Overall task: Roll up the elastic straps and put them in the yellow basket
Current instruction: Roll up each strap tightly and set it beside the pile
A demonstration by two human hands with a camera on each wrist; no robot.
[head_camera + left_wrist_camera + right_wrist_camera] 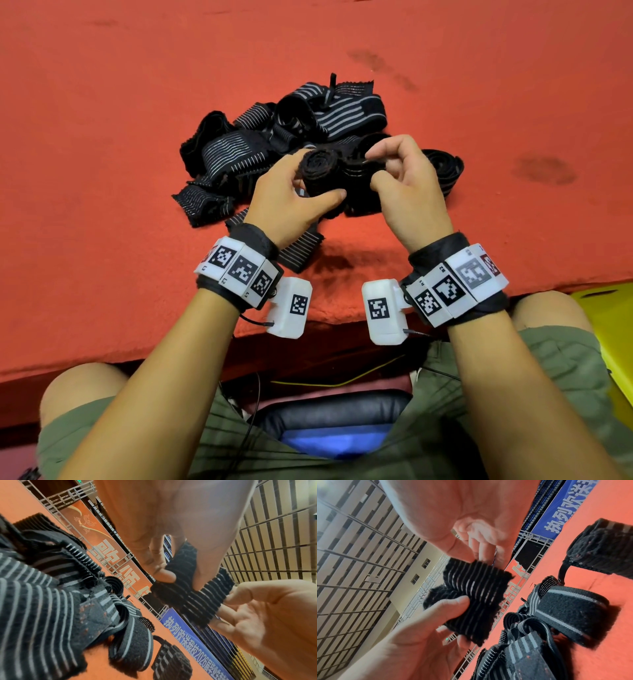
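The rolled strap (pixel 320 171) sits in my left hand (pixel 291 198), thumb and fingers curled round it, spiral end up. My right hand (pixel 407 178) pinches its loose striped end just beside the roll. Beyond both hands the pile of elastic straps (pixel 274 137) lies on the red cloth (pixel 102 120). The yellow basket (pixel 609 329) is by my right forearm — cut off at the frame edge. My wrist bands (pixel 239 269) carry coded squares, tags R1 and R2 on the right. A blue banner (pixel 197 639) behind reads "2026"; the rest is hard to read.
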